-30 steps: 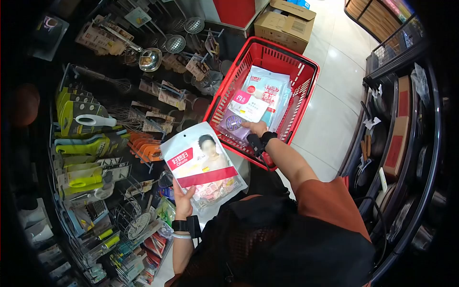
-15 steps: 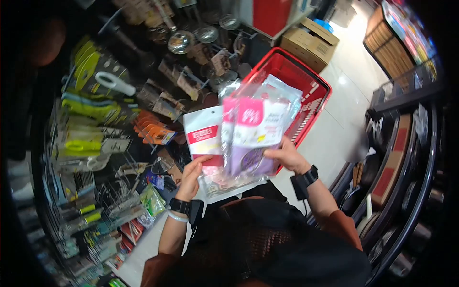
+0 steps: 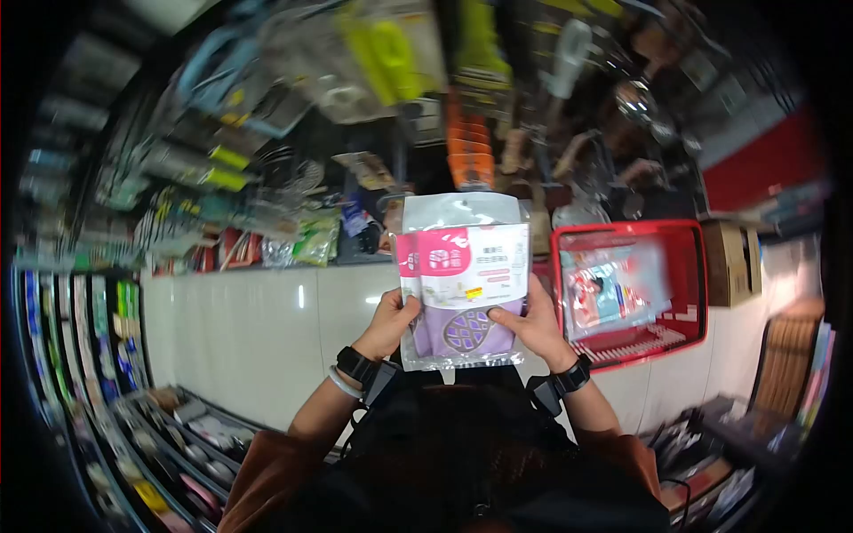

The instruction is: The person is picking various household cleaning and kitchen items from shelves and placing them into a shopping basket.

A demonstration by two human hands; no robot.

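Note:
I hold a clear plastic packet [image 3: 464, 275] with a pink-and-white label and a purple item inside, upright in front of me. My left hand [image 3: 389, 322] grips its lower left edge and my right hand [image 3: 531, 327] grips its lower right edge. Both wrists wear black bands. To the right, a red shopping basket [image 3: 691, 240] stands on the floor with other packets [image 3: 613, 289] inside.
Hanging kitchen tools and packaged goods [image 3: 382, 53] fill the rack across the top. A cardboard box [image 3: 730, 263] sits beyond the basket. Low shelves with goods [image 3: 151, 435] run along the lower left, more shelving at the lower right. White tiled floor [image 3: 240, 329] lies between.
The view has swung round sharply. My right hand lifted the purple packet out of the basket and both hands now hold it up in front of me; the earlier white packet is out of sight.

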